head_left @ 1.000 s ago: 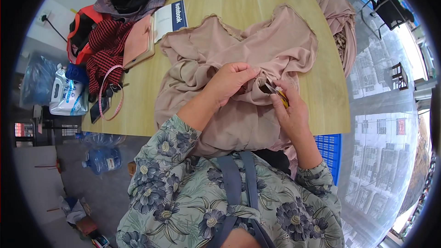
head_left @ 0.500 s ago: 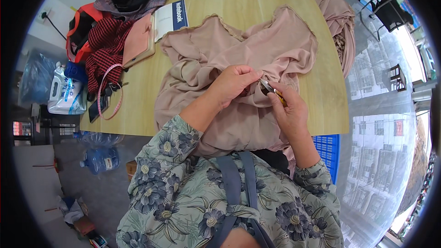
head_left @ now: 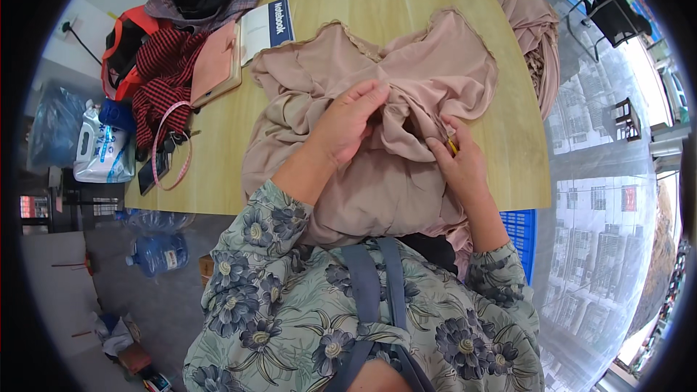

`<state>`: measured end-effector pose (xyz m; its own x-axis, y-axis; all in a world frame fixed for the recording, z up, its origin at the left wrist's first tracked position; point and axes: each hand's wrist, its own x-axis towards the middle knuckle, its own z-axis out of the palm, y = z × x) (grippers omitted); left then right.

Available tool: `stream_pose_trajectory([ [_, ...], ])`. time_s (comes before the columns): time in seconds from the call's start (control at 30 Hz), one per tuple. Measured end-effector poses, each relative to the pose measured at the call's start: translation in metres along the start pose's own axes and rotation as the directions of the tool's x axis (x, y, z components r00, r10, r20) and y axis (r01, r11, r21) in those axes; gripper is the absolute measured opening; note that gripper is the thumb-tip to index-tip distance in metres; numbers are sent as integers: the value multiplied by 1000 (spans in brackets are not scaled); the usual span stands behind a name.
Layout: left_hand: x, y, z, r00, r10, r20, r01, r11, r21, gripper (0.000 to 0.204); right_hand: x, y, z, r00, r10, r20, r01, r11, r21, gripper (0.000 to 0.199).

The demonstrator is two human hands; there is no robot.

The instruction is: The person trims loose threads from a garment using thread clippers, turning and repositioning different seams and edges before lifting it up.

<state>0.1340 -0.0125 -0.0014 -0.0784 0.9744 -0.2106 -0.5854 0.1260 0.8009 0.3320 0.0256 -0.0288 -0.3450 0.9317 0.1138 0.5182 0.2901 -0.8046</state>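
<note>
Though folds hide fingertips, left hand [head_left: 347, 125] and right hand [head_left: 456, 162] grips pinch pink garment [head_left: 406, 87].

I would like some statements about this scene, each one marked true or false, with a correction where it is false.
1. Both hands rest on the beige garment. True.
2. The left hand holds a pair of scissors. False: it only pinches the fabric.
3. The right hand has something small and yellow at its fingers. True.
4. The pink measuring tape lies on the garment. False: it lies at the left edge of the wooden table, apart from the garment.
5. A blue water bottle stands on the table. False: it lies on the floor below.
</note>
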Motion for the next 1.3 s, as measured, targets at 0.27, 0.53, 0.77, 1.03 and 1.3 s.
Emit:
stream_pose_trajectory([
  [0.27,8,13,-14,991,123,-48,-131,958,-255,24,18,30,-2,996,-68,-59,77,981,178,22],
  [0.53,3,19,-18,994,-75,-77,64,988,-138,21,34,3,-32,996,68,-56,-21,800,600,19],
  [0.77,-22,14,-33,988,45,149,-132,750,648,24,67,-18,-56,948,-133,-288,213,940,266,20],
  [1.03,-18,14,-42,996,-84,-4,84,995,-62,24,90,6,-18,849,-423,-318,326,892,-314,17],
  [1.3,-23,15,-35,998,-59,12,60,967,-246,26,10,-39,17,977,-186,101,173,977,123,27],
])
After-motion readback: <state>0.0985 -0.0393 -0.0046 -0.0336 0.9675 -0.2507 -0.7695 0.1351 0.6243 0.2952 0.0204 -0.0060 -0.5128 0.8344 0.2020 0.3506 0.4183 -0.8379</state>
